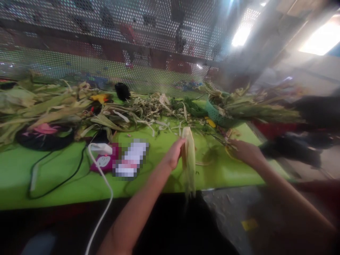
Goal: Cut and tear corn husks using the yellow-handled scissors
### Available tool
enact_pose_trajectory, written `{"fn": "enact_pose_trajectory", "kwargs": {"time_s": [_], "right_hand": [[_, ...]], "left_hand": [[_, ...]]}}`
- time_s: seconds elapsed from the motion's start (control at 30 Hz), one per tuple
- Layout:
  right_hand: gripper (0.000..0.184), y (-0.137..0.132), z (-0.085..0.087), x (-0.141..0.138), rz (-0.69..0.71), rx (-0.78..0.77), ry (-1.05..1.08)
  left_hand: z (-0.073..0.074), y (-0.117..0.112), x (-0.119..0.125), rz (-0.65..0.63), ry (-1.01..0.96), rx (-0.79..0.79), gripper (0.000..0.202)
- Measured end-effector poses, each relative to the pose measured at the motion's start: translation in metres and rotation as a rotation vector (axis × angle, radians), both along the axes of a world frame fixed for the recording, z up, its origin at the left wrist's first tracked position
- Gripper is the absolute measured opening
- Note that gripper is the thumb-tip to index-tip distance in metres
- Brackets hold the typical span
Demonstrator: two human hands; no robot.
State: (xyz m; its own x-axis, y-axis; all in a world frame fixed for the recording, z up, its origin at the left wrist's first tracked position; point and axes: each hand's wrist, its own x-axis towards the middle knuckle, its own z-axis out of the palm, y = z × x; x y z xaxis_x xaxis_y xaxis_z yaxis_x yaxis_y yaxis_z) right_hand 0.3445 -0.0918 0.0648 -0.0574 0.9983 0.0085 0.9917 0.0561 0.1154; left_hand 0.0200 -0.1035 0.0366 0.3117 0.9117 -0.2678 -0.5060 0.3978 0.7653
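A long pale-green corn husk (189, 161) hangs down from my left hand (176, 152), whose fingers are closed around its upper part. The husk's lower end reaches past the table's front edge. Farther right, my right hand (245, 152) is closed at the table's right side. By its fingertips shows a thin yellow loop (230, 153), partly hidden and blurred, so I cannot make out what it belongs to. Dry stems and scraps lie just beyond those fingers.
Heaped husks (53, 106) cover the left rear of the green table (159, 184). Shredded scraps (148, 108) lie mid-back, beside a green basket (216, 113) of plant material. A phone (131, 157), purple item (106, 161) and white cable (107, 202) lie left. Perforated metal mesh (148, 46) stands behind.
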Motion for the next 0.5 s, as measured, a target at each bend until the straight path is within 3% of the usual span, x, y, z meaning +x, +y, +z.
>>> {"fn": "enact_pose_trajectory", "kwargs": {"time_s": [0.07, 0.17, 0.3, 0.5], "right_hand": [[0.042, -0.004, 0.014, -0.022, 0.048, 0.081, 0.13], [0.036, -0.009, 0.03, -0.068, 0.298, 0.027, 0.511], [0.035, -0.008, 0.031, -0.116, 0.31, -0.039, 0.703], [0.027, 0.003, 0.026, -0.121, 0.325, -0.007, 0.735]], "left_hand": [[0.005, 0.005, 0.003, 0.017, 0.02, 0.018, 0.045], [0.009, 0.014, 0.01, 0.07, 0.039, 0.053, 0.043], [0.01, 0.019, 0.015, 0.091, 0.041, 0.101, 0.047], [0.006, 0.024, 0.008, 0.069, 0.123, 0.194, 0.049]]}}
